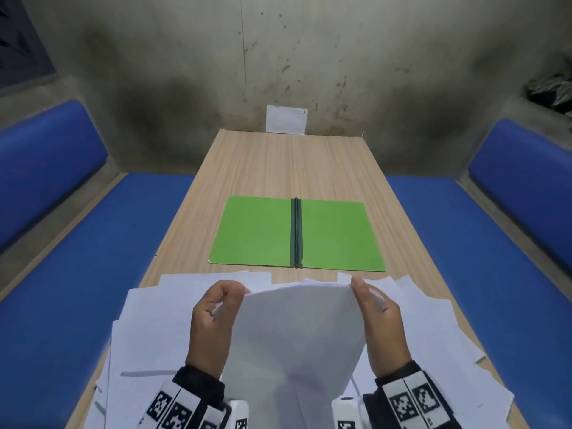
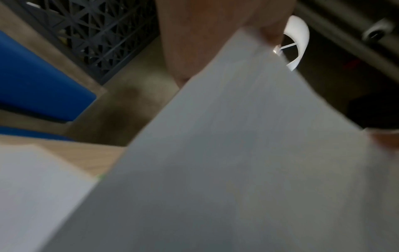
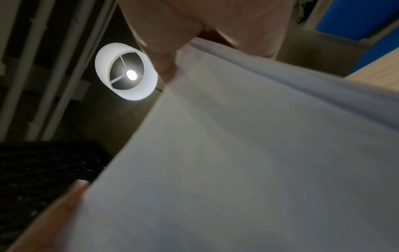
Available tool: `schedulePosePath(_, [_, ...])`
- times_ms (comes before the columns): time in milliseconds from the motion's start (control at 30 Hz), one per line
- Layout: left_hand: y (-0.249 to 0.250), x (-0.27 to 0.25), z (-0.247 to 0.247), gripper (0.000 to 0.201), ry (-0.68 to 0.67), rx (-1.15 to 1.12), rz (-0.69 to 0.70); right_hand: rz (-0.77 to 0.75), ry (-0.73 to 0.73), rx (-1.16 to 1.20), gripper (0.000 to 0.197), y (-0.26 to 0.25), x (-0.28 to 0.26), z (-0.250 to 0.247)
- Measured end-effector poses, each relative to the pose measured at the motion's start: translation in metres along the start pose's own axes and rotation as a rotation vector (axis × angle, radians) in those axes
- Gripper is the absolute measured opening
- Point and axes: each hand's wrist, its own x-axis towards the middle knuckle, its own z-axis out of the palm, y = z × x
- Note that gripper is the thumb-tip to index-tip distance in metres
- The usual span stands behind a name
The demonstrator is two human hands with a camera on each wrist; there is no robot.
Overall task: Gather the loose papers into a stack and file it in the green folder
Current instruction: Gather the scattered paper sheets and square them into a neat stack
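The left hand (image 1: pixel 213 323) and the right hand (image 1: pixel 379 320) held a gathered stack of papers (image 1: pixel 297 332) upright between them, raised above the near end of the table (image 1: pixel 278 168). The left fingers were curled round the stack's left edge, thumb and forefinger pinching near its top corner; the right hand clasped the right edge, its thumb at the upper corner. In the wrist views the sheets were blurred, so how many made up the stack could not be told, though it looked like several. More loose papers (image 1: pixel 161 329) lay fanned across the table under and around the hands, from about 8 o'clock round to 4 o'clock. The green folder (image 1: pixel 257 230) lay open and flat at 12 o'clock from the stack, just beyond the spread sheets, its dark spine running down the middle. Blue benches (image 1: pixel 77 274) flanked the table at 9 and 3 o'clock.
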Motion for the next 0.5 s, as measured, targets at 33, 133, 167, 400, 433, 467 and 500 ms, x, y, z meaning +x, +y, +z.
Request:
schedulePosePath(33, [-0.01, -0.002, -0.006, 0.06, -0.062, -0.006, 0.012, 0.001, -0.034, 0.005, 0.037, 0.006, -0.001, -0.003])
schedulePosePath(133, [-0.047, -0.009, -0.025, 0.076, -0.25, 0.09, -0.094, 0.053, -0.126, -0.073, 0.057, 0.022, -0.012, -0.01])
schedulePosePath(167, [-0.059, -0.013, -0.03, 0.074, -0.275, 0.204, -0.107, 0.09, -0.133, -0.087, 0.051, 0.029, -0.015, -0.011])
schedulePosePath(400, [-0.088, -0.008, -0.037, 0.062, -0.187, 0.464, -0.127, 0.208, -0.107, -0.16, 0.012, 0.048, -0.031, -0.023])
schedulePosePath(433, [-0.085, -0.006, -0.033, 0.054, -0.207, 0.488, -0.141, 0.208, -0.116, -0.165, 0.013, 0.045, -0.032, -0.024])
schedulePosePath(467, [-0.082, -0.004, -0.03, 0.042, -0.218, 0.481, -0.187, 0.192, -0.096, -0.155, 0.021, 0.045, -0.031, -0.028])
schedulePosePath(500, [-0.08, -0.002, -0.027, 0.032, -0.225, 0.451, -0.23, 0.186, -0.073, -0.118, 0.022, 0.044, -0.03, -0.031])
